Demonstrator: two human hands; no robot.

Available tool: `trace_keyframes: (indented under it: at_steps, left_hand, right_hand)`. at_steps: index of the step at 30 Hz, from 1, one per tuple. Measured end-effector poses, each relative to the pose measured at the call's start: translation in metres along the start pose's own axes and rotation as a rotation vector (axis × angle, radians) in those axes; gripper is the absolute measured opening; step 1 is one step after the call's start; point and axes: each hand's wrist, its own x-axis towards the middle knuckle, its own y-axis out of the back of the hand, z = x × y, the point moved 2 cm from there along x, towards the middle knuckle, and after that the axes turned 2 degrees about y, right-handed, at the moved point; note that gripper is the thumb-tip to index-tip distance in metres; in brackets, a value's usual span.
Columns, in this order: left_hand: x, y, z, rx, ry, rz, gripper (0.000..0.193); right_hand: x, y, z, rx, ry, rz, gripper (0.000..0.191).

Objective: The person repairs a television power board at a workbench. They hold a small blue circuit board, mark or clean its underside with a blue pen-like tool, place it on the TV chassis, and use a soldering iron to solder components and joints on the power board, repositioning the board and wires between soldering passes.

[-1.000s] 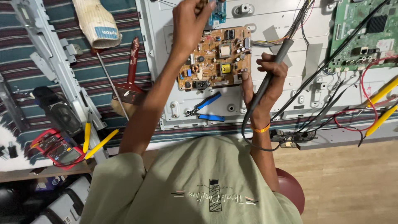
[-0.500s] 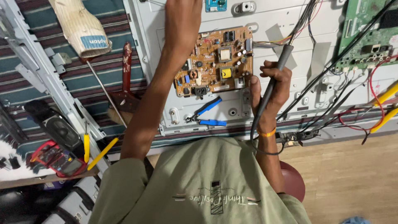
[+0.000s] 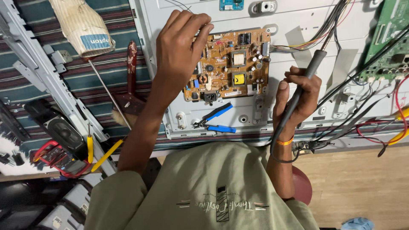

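The shallow white metal back panel (image 3: 294,25) of a flat screen acts as a tray: in it sit a brown rectangular circuit board (image 3: 232,64) studded with black and yellow components, blue-handled pliers (image 3: 215,121) at the board's 6 o'clock, and a green circuit board (image 3: 390,40) far off at 3 o'clock. Bundled wires (image 3: 336,25) run from the brown board's right edge toward 2 o'clock.

The panel's near edge lies just above the person's olive shirt (image 3: 204,191); bare panel stays open between the brown board and the green one. Beyond the left edge, striped cloth (image 3: 110,72) carries a yellow-handled screwdriver (image 3: 106,155) and a red multimeter (image 3: 57,157).

The left hand (image 3: 179,47) arches over the brown board's upper left corner, fingers curled downward with tips pinched together at the board's top edge; whether they grip anything cannot be told. The right hand (image 3: 296,98) is clenched around a grey pen-shaped soldering iron (image 3: 304,83), tilted toward 1 o'clock, just right of the board.
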Motion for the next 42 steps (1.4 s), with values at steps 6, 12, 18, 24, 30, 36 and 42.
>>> trace_keyframes:
  at_steps: [6, 12, 18, 24, 30, 36, 42]
  left_hand:
    - [-0.005, 0.010, -0.019, -0.168, 0.185, 0.091, 0.013]
    - [-0.016, 0.024, -0.030, -0.034, 0.113, 0.126, 0.007]
    - [-0.020, 0.000, -0.024, 0.013, 0.054, 0.019, 0.012]
    - [-0.018, -0.036, -0.003, 0.178, 0.021, -0.112, 0.026]
    - [-0.010, -0.053, -0.003, 0.334, -0.002, -0.175, 0.029]
    - [-0.011, -0.021, -0.024, 0.055, 0.229, 0.065, 0.011]
    - [-0.020, -0.001, -0.054, 0.322, 0.114, 0.064, 0.029]
  right_hand:
    - [-0.002, 0.003, 0.008, 0.001, 0.002, 0.012, 0.013]
    - [-0.001, 0.005, 0.020, 0.036, 0.008, 0.054, 0.015]
    - [0.003, 0.006, 0.026, 0.023, 0.034, 0.059, 0.015]
    - [0.003, 0.004, 0.021, 0.009, 0.013, 0.043, 0.014]
    - [0.001, 0.004, 0.020, 0.064, -0.028, 0.070, 0.014]
    - [0.000, 0.007, 0.025, 0.024, 0.014, 0.080, 0.015]
    - [-0.001, 0.005, 0.027, 0.033, 0.029, 0.084, 0.014]
